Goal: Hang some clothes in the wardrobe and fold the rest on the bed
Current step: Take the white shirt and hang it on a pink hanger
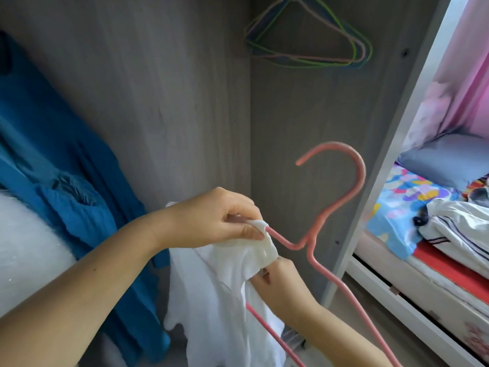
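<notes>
Both hands (211,221) (280,279) pinch white garment (225,282) onto pink hanger (341,197); blue dress (66,181) beside.

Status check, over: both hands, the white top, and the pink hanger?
Left hand pinches white top onto pink hanger. Right hand grips the top lower down. Hanger not yet hung; nothing blocks the wardrobe.

blue garment (66,165) crowding wardrobe's left, open space right — under empty hangers (309,41)

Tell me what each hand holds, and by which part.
Left hand pinches the white garment at its top edge over the pink hanger arm. Right hand grips the garment just below, near the hanger's neck.
</notes>
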Motion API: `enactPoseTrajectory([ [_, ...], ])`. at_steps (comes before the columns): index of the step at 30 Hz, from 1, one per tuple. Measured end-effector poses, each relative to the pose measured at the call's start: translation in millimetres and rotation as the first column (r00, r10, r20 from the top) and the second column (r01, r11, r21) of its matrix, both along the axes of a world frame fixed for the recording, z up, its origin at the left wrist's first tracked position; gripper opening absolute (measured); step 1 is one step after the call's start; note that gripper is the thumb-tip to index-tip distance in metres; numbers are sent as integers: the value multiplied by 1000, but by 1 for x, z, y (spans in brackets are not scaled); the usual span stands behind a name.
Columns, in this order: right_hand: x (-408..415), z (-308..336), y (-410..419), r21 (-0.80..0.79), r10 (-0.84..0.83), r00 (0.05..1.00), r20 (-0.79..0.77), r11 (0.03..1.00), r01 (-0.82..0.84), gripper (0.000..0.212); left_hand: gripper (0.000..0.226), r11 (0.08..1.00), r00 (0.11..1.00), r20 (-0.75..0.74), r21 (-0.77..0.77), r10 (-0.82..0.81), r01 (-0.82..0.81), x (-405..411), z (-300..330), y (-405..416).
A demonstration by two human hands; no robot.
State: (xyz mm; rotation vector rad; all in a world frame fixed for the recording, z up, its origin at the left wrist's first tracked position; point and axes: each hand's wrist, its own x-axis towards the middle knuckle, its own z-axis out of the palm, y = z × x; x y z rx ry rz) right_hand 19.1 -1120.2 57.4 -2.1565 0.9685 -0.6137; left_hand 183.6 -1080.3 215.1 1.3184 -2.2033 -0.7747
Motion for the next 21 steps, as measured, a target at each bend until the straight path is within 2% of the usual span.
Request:
enactPoseTrajectory([
  [2,-5,-8,-11,-15,-45,991,-125,999,44,34,11,999,996,-73,-2,54,-54,5,-1,-1],
  [4,-11,-19,-15,44,-36,971,-236,998,47,26,9,996,986,-140,-4,85,-86,10,-2,0],
  [6,-14,-25,-8,168,-6,982,-191,985,39,13,9,992,974,-190,-19,122,-128,14,-4,-2],
  [8,-11,-26,6,234,-14,998,-60,972,27,34,14,986,965,-210,-22,157,-165,14,-7,-5],
  [11,4,-27,17,227,-17,998,63,974,3,32,20,986,959,-234,4,161,-165,9,-11,-6],
  [13,8,-29,12,196,-81,994,70,978,66,18,16,989,958,-244,5,148,-151,5,-14,-5],
  [15,0,-39,-2,194,-180,980,85,968,161,23,16,989,961,-236,-6,145,-150,5,-14,-2],
  [18,-28,-49,-28,286,-310,951,19,913,292,26,14,984,960,-221,-14,172,-180,15,-14,5],
  [21,-61,-53,-56,115,-391,914,-110,908,403,22,19,979,950,-243,12,199,-202,32,-19,17],
])
